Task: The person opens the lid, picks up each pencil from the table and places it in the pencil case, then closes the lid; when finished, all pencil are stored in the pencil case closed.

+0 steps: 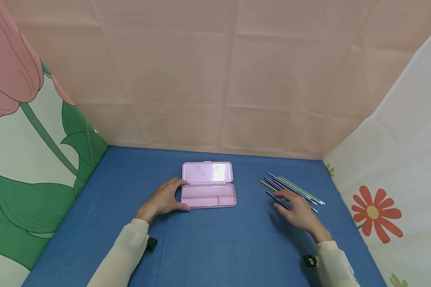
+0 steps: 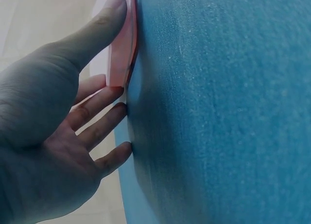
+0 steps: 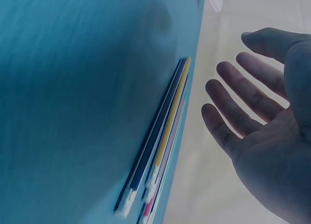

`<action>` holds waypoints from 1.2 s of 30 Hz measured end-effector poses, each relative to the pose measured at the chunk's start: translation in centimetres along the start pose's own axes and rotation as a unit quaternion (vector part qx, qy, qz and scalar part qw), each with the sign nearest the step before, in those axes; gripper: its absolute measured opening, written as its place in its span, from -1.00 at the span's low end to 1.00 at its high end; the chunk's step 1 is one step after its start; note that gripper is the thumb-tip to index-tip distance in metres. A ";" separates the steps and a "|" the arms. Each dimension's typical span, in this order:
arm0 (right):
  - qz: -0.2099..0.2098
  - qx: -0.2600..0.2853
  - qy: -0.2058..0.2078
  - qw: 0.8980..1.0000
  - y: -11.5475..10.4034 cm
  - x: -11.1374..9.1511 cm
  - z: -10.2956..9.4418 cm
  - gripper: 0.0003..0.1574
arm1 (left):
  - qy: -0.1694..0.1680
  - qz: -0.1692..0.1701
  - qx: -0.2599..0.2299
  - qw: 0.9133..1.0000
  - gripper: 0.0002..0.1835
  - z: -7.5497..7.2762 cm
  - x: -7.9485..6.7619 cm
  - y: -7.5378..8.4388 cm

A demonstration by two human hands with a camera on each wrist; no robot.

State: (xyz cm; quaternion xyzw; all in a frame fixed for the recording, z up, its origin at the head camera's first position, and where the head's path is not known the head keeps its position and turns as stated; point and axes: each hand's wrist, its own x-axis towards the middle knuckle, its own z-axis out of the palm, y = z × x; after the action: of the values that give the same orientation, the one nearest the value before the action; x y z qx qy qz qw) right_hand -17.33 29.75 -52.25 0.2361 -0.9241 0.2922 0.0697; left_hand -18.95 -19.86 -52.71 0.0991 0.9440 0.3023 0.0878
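A pink pencil case (image 1: 199, 202) lies unfolded on the blue cloth, its lid (image 1: 197, 172) tipped back and its divided tray facing up. My left hand (image 1: 164, 197) grips the tray's left end, thumb at the front corner and fingers by the hinge side; the left wrist view shows the thumb (image 2: 99, 27) against the case's edge. Over to the right, several thin pencils (image 1: 292, 185) with pale ends lie in a loose slanting bundle. Hovering over their near side, my right hand (image 1: 299, 211) has its fingers spread and holds nothing. A dark pencil (image 3: 154, 129) lies nearest it, partly hidden in the head view.
Blue cloth (image 1: 215, 247) covers the table and meets a beige backdrop (image 1: 222, 79) at the rear. A tulip-print curtain (image 1: 39, 191) borders the left side, and a white curtain with a red flower (image 1: 377, 213) borders the right.
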 end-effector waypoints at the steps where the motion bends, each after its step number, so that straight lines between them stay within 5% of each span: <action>1: 0.003 -0.002 0.001 1.000 0.2 -0.2 -0.2 -0.59 | 0.000 -0.002 -0.003 1.000 0.02 0.0 0.0 0.0; 23: 0.055 -0.043 -0.028 0.997 3.2 -2.6 -1.2 -0.35 | 0.007 0.008 0.002 1.000 0.03 0.0 -0.1 -0.2; 36: 0.051 -0.042 -0.037 0.997 4.0 -2.5 -0.5 -0.52 | 0.005 0.003 0.006 1.000 0.02 0.0 -0.1 -0.1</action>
State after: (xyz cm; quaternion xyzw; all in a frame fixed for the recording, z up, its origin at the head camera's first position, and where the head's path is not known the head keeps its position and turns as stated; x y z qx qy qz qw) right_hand -17.03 33.96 -54.56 0.1963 -0.9483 0.2476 0.0302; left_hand -18.91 -19.93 -52.71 0.1013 0.9458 0.2974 0.0815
